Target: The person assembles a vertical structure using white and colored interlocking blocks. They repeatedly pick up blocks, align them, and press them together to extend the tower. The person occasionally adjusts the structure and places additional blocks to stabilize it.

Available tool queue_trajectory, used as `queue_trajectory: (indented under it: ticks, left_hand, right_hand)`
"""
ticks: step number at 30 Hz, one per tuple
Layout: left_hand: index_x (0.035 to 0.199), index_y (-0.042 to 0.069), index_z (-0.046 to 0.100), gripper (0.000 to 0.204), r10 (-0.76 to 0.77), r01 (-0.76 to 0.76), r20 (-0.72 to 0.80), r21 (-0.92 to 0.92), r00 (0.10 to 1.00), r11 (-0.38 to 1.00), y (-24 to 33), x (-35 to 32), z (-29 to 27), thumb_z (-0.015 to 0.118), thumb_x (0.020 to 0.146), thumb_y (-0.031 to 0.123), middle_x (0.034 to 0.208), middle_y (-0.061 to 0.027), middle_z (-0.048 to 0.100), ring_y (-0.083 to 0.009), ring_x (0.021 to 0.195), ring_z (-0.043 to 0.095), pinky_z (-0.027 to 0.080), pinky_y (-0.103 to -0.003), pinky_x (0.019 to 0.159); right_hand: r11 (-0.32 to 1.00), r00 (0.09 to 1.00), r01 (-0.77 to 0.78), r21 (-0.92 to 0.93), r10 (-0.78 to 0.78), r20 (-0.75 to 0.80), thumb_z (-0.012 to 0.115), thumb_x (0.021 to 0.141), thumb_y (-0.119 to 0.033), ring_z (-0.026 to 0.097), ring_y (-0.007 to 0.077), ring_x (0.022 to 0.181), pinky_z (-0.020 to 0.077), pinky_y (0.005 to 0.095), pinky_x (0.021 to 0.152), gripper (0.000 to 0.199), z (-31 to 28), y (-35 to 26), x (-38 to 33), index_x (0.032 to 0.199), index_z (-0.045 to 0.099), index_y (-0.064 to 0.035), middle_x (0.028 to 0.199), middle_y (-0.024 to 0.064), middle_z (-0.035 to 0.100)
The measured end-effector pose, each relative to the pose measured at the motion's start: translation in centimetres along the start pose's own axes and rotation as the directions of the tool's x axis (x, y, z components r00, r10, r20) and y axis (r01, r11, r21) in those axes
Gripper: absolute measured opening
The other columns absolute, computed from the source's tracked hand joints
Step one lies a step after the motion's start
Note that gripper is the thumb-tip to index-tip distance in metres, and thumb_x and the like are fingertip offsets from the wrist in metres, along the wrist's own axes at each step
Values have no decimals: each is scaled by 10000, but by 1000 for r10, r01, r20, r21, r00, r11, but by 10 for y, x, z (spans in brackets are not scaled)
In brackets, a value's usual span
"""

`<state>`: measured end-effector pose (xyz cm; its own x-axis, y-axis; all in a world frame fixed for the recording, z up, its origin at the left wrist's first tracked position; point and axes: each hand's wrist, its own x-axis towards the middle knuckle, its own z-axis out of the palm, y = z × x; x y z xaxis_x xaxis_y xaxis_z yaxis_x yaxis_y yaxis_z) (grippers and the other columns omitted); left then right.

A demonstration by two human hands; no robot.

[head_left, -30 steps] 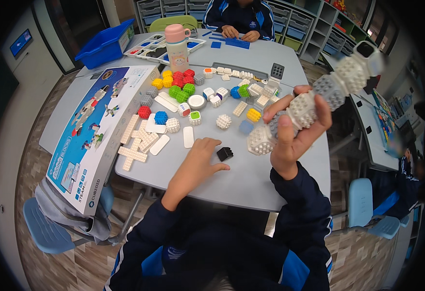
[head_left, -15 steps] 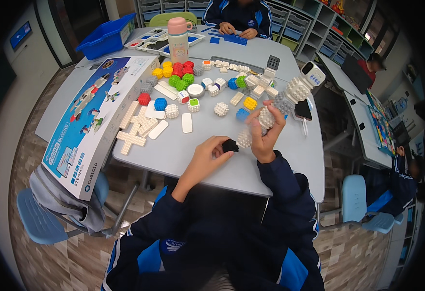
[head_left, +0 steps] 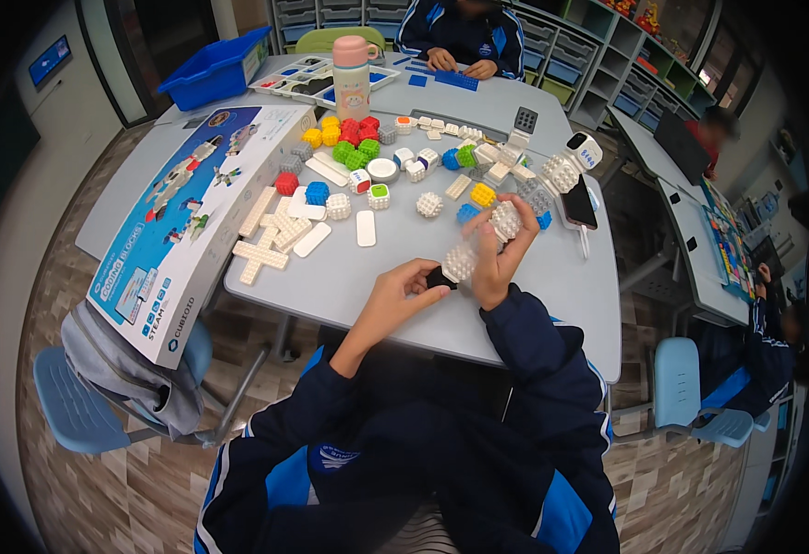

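My left hand (head_left: 393, 303) pinches a small black block (head_left: 438, 279) above the near edge of the table. In my right hand (head_left: 499, 268), closed fingers hold white studded blocks (head_left: 506, 220). A translucent-looking, blurred white studded block (head_left: 460, 261) lies between the hands against the black block; whether they are joined I cannot tell. Just beyond my right fingers are a yellow block (head_left: 483, 194) and a blue block (head_left: 467, 213). A single white studded block (head_left: 429, 204) sits farther left, apart from both hands.
White plates (head_left: 261, 261), coloured studded blocks (head_left: 368, 148) and a pink-lidded bottle (head_left: 353, 88) stand on the grey table. A large box (head_left: 178, 203) leans along the left. At right are a white studded assembly (head_left: 561, 173) and a phone (head_left: 578, 205). Another person's hands (head_left: 481, 69) work opposite.
The blurred white block has come up against the black block, which is now partly covered. My hands have drawn slightly closer together. The whole view has shifted a little.
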<state>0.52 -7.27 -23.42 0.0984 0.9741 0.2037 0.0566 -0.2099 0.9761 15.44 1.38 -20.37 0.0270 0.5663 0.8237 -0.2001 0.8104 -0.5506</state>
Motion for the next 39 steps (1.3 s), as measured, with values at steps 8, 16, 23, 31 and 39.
queue_trajectory:
  ticks: [8, 16, 23, 31, 39]
  left_hand:
    - [1186, -41, 629, 329, 30, -34, -57, -70, 998, 997, -1, -3, 2, 744, 913, 103, 987, -2, 595, -59, 884, 527, 447, -221, 778]
    - [1153, -37, 653, 305, 78, -68, -133, 78, 988, 995, 6, -8, 6, 742, 910, 124, 949, -14, 562, -80, 847, 481, 404, -233, 752]
    - [1134, -38, 660, 288, 86, -74, -135, 93, 987, 993, 11, -10, 7, 742, 906, 117, 949, -14, 566, -82, 833, 479, 398, -232, 744]
    - [1116, -35, 668, 246, 107, -115, -178, -34, 978, 993, 6, -9, 6, 729, 912, 89, 982, -16, 586, -77, 876, 507, 402, -222, 776]
    - [1136, -31, 669, 274, 108, -103, -162, 38, 981, 994, 10, -10, 6, 731, 913, 115, 973, -13, 588, -80, 850, 481, 380, -232, 758]
  right_hand:
    - [999, 999, -48, -5, 47, -20, 490, 1007, -72, 574, 139, 765, 463, 302, 793, 443, 3, -5, -2, 1405, 295, -52, 841, 96, 602]
    - [993, 987, -116, -21, 112, -118, 475, 1002, -58, 580, 131, 762, 470, 300, 792, 474, 10, -3, -6, 1434, 279, -49, 963, 106, 562]
    - [987, 972, -162, 16, 163, -171, 465, 1007, -59, 572, 126, 754, 469, 292, 775, 468, 18, -6, -7, 1435, 275, -48, 1013, 108, 532]
    - [986, 972, -168, 22, 169, -164, 453, 1016, -67, 547, 130, 733, 464, 297, 782, 452, 18, -10, -7, 1427, 267, -53, 913, 100, 556]
    - [985, 969, -171, 3, 169, -180, 452, 1016, -64, 556, 121, 760, 457, 289, 798, 453, 19, -7, -9, 1432, 274, -60, 965, 104, 564]
